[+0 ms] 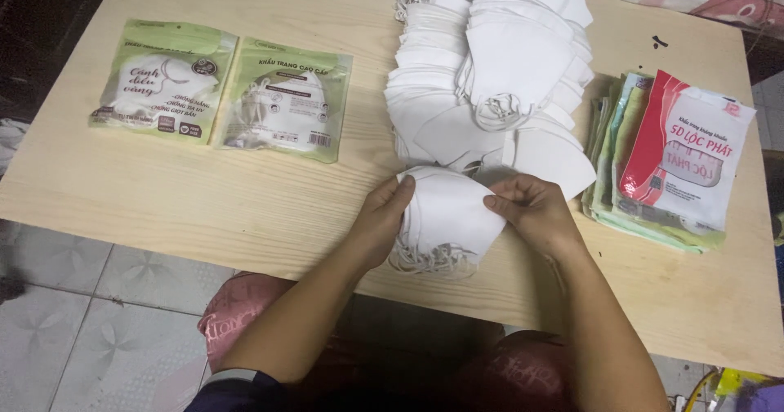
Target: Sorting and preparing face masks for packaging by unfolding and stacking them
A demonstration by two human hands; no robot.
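Observation:
A small stack of folded white face masks (447, 216) lies near the front edge of a pale wooden table (269, 208), its ear loops hanging toward me. My left hand (382, 220) grips the stack's left side. My right hand (531, 208) pinches its right edge. Just behind the stack spreads a big pile of loose white masks (490, 77), reaching to the table's far edge.
Two green packets holding masks (163, 81) (286, 102) lie flat at the left. A stack of empty flat packets, red-and-white one on top (682, 159), sits at the right. Tiled floor (98, 306) is below left; my knees in red cloth (245, 314) are under the table.

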